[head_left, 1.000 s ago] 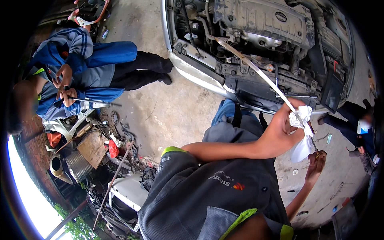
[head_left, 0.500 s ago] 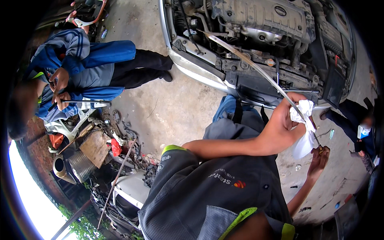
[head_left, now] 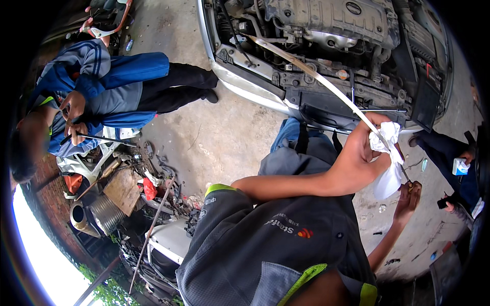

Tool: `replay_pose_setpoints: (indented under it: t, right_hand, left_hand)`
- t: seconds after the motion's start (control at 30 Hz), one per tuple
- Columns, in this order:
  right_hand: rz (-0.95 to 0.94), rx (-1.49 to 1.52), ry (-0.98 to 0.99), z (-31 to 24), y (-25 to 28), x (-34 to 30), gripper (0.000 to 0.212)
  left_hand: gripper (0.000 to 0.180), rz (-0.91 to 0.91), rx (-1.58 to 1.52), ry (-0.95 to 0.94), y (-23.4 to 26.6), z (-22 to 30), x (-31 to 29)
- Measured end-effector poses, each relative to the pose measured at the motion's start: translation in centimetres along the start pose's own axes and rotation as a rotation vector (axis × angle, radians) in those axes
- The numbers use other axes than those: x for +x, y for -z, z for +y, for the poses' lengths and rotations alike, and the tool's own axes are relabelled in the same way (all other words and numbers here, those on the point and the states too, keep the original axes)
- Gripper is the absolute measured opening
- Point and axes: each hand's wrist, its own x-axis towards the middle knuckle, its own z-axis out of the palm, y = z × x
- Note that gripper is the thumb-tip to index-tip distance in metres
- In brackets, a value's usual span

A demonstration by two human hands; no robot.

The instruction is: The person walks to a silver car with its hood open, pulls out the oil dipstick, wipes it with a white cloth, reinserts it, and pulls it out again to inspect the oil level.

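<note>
My left hand (head_left: 365, 153) is closed round a crumpled white tissue (head_left: 389, 173), which is wrapped about a long thin metal dipstick (head_left: 326, 81). The dipstick slants across the view, its brownish far end in front of the open engine bay (head_left: 332, 30). Lower right, my right hand (head_left: 408, 201) pinches the dipstick's handle end, where a little yellow shows between the fingers. The fingertips of my left hand are partly hidden by the tissue.
A silver car's front edge (head_left: 250, 86) stands ahead. To the left a person (head_left: 112, 76) holds a dark rod (head_left: 107, 138). Scrap parts and a metal drum (head_left: 107, 214) lie lower left. At the right, another person (head_left: 449, 158) holds a tissue pack (head_left: 461, 166).
The dipstick's handle end and my right hand have shifted slightly; both grips stay the same. The view has moved a little. The person at the right now shows the tissue pack more plainly.
</note>
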Motion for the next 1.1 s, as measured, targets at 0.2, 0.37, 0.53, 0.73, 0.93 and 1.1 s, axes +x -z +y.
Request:
replay_pose_setpoints:
  t: [0.2,0.37,0.53,0.73,0.93,1.1]
  right_hand:
    - [0.034,-0.023,-0.030,-0.4,-0.7,0.1,0.022]
    - [-0.050,-0.009,-0.020,0.1,0.2,0.3,0.023]
    - [-0.093,0.025,-0.032,0.4,0.7,0.6,0.023]
    - [-0.008,0.032,-0.016,0.7,0.1,0.4,0.020]
    - [0.013,0.000,-0.011,0.9,0.5,0.6,0.020]
    - [0.004,0.086,-0.021,0.9,0.4,0.5,0.020]
  left_hand:
    - [0.043,0.007,0.000,0.005,-0.1,0.0,0.1]
    - [0.042,0.014,-0.010,0.017,-0.2,0.1,0.2]
    - [0.042,0.018,0.012,0.006,-0.2,0.2,0.1]
    - [0.041,0.018,-0.002,0.014,-0.2,0.5,0.0]
    - [0.041,0.020,-0.029,0.020,0.0,0.5,-0.1]
    - [0.041,0.013,0.002,0.025,0.2,0.4,-0.1]
